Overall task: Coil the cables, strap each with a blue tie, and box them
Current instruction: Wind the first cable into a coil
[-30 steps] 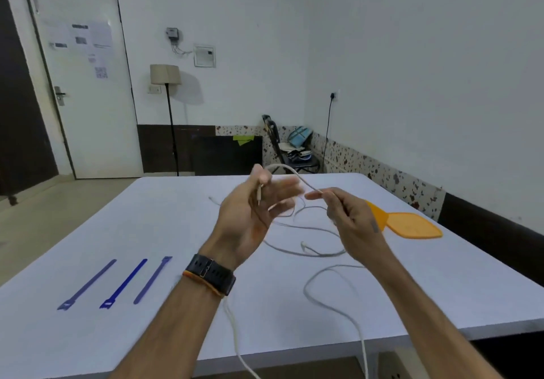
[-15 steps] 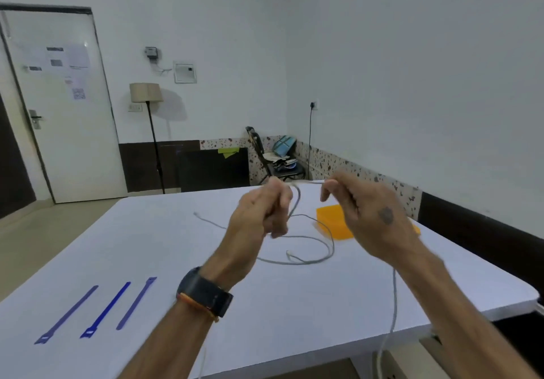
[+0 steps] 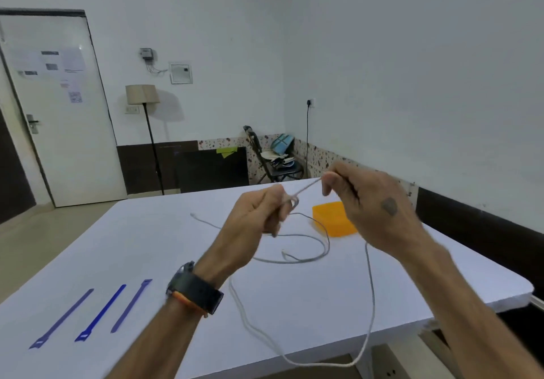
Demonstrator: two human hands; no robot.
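Above the white table (image 3: 147, 249), my left hand (image 3: 253, 222) grips one end of a white cable (image 3: 371, 299) with its fingers curled. My right hand (image 3: 368, 202) pinches the same cable a short way along, so a taut stretch runs between the hands. The rest of it hangs in a long loop past the table's front edge. A second grey cable (image 3: 297, 258) lies loosely curled on the table behind my hands. Three blue ties (image 3: 101, 312) lie side by side at the front left. An orange box (image 3: 332, 219) sits at the far right, partly hidden by my right hand.
A floor lamp (image 3: 143, 96) stands by the back wall next to a white door (image 3: 59, 113). A folding chair (image 3: 273, 157) with things on it is in the far corner. The table's right corner (image 3: 524, 293) lies close to my right forearm.
My hands have risen and drawn apart, pulling a short stretch of cable tight between them. The hanging loop now swings below the table's front edge. The view has shifted right.
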